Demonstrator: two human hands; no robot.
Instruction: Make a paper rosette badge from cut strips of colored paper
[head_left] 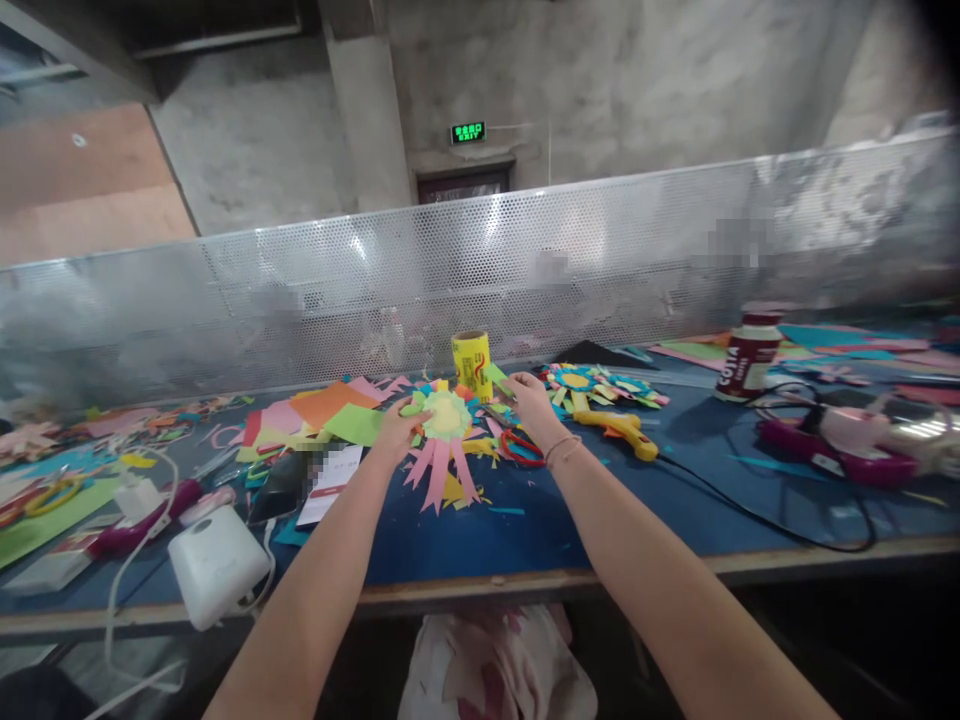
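Observation:
My left hand (399, 432) pinches the left edge of a paper flower (448, 416), which has a pale yellow centre, a light green ring, colourful petals and pink paper strips hanging below. The fingers of my right hand (531, 400) are closed on a light green paper piece (498, 378), apart from the flower. Behind the flower stands a yellow roll (471, 367) with dark print. Below my right hand lie red-handled scissors (520, 452), partly hidden. A yellow glue gun (621, 432) rests to the right of my right wrist.
Paper rosettes (576, 381) lie beyond the glue gun. Further right are a brown Costa bottle (748, 358) and a purple power strip (832, 455). On the left sit coloured sheets (330, 405), a phone (330, 487) and a white charger (217, 565). A perforated metal screen (480, 260) borders the back.

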